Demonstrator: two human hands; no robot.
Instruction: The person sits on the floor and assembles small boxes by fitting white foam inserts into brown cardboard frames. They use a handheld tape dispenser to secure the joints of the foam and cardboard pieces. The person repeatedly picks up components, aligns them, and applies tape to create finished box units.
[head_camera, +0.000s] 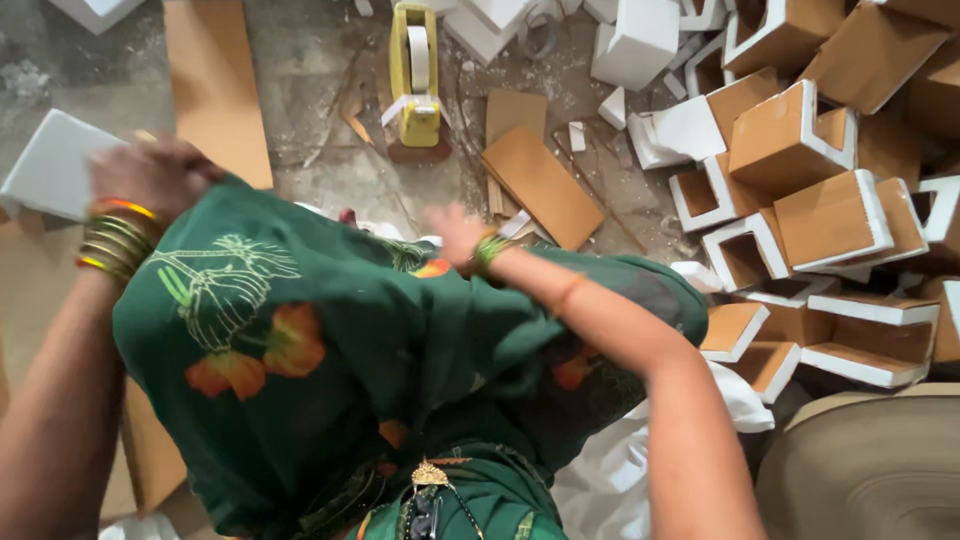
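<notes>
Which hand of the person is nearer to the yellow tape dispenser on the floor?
The right hand. It is just below the yellow tape dispenser and slightly to its right. The left hand is far off to its left, against a white box.

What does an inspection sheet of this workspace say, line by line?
Surface: grey floor, dusty, littered with scraps.
Job's things: flat white piece under the left hand; green cloth draped over the lap, between both arms.
Clutter: heap of brown and white box parts at right; loose brown cards; yellow tape dispenser.
Grips: left hand rests on the white piece, fingers hidden; right hand blurred above the cloth, hold unclear.
Cables: nothing seen.
Surroundings: tan rounded object at lower right; white sheet beside it.
</notes>
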